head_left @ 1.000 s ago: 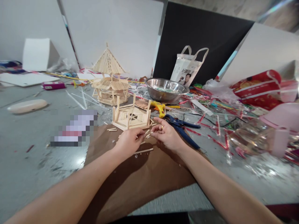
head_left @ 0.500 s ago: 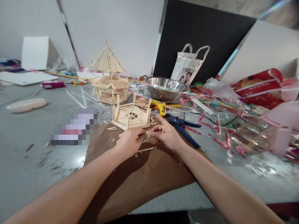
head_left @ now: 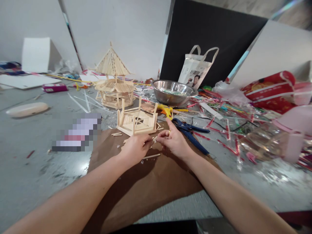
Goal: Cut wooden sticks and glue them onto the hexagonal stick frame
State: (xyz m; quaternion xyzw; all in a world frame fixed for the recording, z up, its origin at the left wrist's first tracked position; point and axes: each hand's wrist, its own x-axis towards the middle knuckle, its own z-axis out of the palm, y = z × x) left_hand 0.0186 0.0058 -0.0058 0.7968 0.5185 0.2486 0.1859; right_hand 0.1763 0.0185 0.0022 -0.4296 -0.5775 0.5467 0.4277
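Over the brown sheet [head_left: 146,191], my left hand [head_left: 135,148] and my right hand [head_left: 176,141] come close together in pinches. Short wooden sticks [head_left: 155,139] show between the fingertips; each hand appears to grip one, though the fingers partly cover them. My right index finger points outward, away from its pinch. Just beyond the hands stands a six-sided wooden stick base [head_left: 138,125] with upright posts at its corners. A longer loose stick [head_left: 151,156] lies below my hands, and short cut pieces [head_left: 117,134] lie left of the base.
Behind the base stands a tiered stick pavilion [head_left: 114,87]. A yellow glue gun [head_left: 166,110] and blue-handled cutters [head_left: 192,136] lie right of it, near a metal bowl [head_left: 174,94]. A blurred-out phone-like object [head_left: 78,133] lies left; plastic strips and wrappers clutter the right.
My right index finger has shifted slightly to the right. The hands otherwise keep nearly the same pinch and place, and the things around them stay put.
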